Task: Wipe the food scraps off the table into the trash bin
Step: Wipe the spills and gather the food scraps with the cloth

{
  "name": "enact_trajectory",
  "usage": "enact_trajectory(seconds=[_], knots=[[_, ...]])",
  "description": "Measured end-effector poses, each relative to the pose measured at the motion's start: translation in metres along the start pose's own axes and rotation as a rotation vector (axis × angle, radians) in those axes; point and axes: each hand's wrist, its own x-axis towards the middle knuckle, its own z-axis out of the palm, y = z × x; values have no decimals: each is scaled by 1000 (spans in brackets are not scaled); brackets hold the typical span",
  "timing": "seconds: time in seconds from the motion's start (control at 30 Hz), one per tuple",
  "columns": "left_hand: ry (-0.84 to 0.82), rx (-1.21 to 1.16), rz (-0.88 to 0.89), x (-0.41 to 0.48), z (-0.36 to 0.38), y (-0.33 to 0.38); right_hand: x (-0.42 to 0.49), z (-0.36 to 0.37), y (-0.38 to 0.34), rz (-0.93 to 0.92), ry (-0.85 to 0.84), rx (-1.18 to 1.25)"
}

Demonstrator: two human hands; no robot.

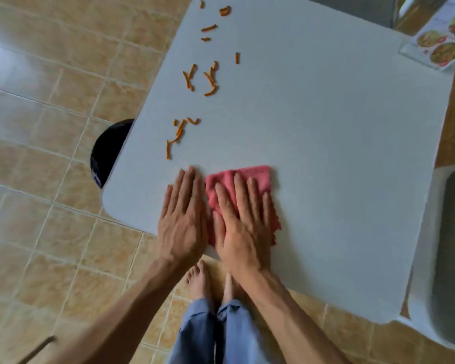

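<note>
Bare table (326, 153) lies open right of the scraps (195, 82).

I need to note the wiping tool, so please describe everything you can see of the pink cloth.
The pink cloth looks like soft, fuzzy fabric, folded into a rough rectangle with an uneven right edge. It lies flat on the white table, near the edge closest to the person. The right hand presses flat on it, covering much of it. The left hand rests on the table just beside it.
</note>
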Motion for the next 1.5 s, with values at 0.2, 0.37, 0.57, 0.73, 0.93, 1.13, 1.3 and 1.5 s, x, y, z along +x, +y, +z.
enact_trajectory(seconds=[0.2,0.37,0.57,0.73,0.93,1.13,1.3,1.5], knots=[[19,-62,-167,-13,-18,-22,-20,-46,94,-129,-87,-108],[49,-60,-330,-19,-24,-66,19,-23,87,334,144,-131],[74,-33,-328,-21,-17,-74,52,26,-32,-47,13,-61],[55,-81,-323,-19,-19,-74,7,18,-39,-443,-190,-10],[70,-121,-315,-18,-19,-76,58,42,-60,-455,-73,40],[97,-66,-332,-18,-16,-74,127,56,-78,-176,11,-49],[97,-52,-334,-19,-16,-74,171,58,-67,-21,105,-81],[89,-51,-332,-20,-16,-73,183,54,-67,49,115,-60]])
